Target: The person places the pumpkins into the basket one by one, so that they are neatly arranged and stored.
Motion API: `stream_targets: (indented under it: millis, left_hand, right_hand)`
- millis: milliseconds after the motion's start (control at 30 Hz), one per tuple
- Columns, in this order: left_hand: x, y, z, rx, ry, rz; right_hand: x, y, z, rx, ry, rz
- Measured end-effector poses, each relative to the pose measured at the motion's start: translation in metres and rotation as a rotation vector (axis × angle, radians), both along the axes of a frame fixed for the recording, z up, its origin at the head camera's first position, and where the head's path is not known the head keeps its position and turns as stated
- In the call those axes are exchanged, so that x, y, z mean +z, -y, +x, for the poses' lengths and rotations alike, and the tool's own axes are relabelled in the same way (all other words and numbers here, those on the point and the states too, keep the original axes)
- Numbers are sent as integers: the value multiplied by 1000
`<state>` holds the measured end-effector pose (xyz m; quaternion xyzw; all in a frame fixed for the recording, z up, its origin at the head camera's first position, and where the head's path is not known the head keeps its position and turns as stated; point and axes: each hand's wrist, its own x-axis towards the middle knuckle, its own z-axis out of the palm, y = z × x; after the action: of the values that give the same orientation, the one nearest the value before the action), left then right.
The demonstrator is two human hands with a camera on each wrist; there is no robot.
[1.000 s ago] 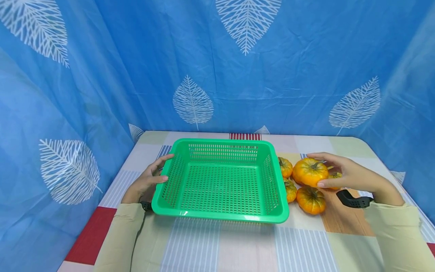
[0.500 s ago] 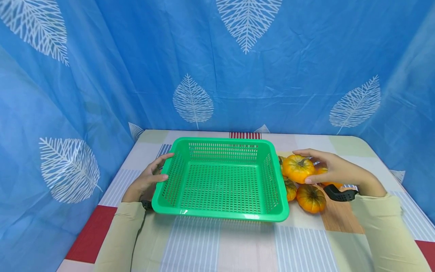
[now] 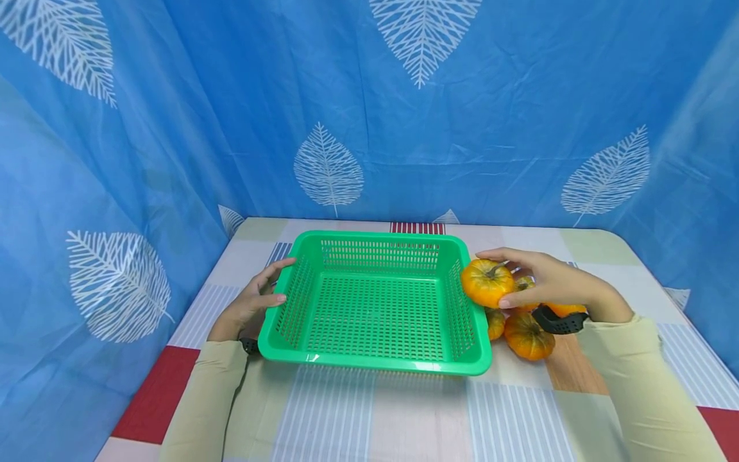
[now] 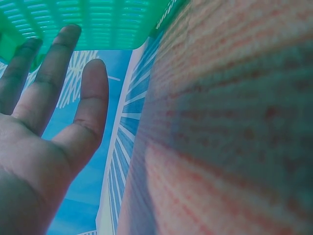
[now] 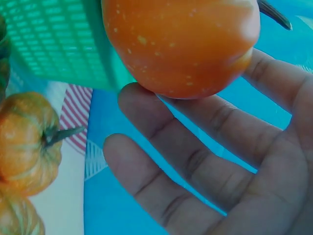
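Note:
My right hand [image 3: 534, 279] grips a small orange pumpkin [image 3: 488, 282] between thumb and fingers. It holds the pumpkin up at the right rim of a green plastic basket [image 3: 375, 369]. From the right wrist view, the pumpkin [image 5: 181, 44] rests against the fingers with its stem to the right, and the basket's slotted wall [image 5: 54, 44] is just behind. My left hand [image 3: 254, 305] is at the basket's left side, thumb and forefinger at the rim. In the left wrist view, its fingers [image 4: 49, 73] are nearly straight, with tips at the basket wall.
Several more pumpkins lie right of the basket, among them a dark-orange pumpkin [image 3: 528, 337] in front and one with a stem [image 5: 29, 142] in the right wrist view. A checked cloth [image 3: 416, 410] covers the table. Blue curtains [image 3: 369, 173] hang behind and at the sides.
My right hand has moved left with the pumpkin, from above the other pumpkins to the basket's right rim. The left hand and the basket have stayed in place.

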<state>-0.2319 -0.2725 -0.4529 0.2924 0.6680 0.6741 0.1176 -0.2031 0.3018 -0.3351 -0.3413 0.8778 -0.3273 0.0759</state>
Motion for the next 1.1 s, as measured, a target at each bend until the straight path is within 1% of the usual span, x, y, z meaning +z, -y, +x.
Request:
stream_targets:
  millis: [100,233,267,367,400,467,667,900,1100]
  left_hand:
    - [1,-1,0,11,13,2]
    - [1,-1,1,19,18,5]
    - [1,-1,1,18,17,7]
    - [1,-1,1,13,14,14]
    - [1,-1,1,11,15,16]
    - [0,-1,1,6,13,19]
    - [-1,-1,0,0,15,19]
    - [-2,-1,0,7,49,23]
    - [-2,-2,0,18,66,23]
  right_hand:
    - [4,6,-2,10,-4,1]
    - [11,17,-5,25,26,3]
    - [14,20,-6,28,41,8]
    - [19,30,-8,51,45,23]
    - [21,33,-9,57,66,21]
    - [22,39,-12,65,75,26]
    - [20,53,-21,85,96,16]
    - [15,73,-34,136,214,-59]
    - [7,93,-47,155,223,-79]
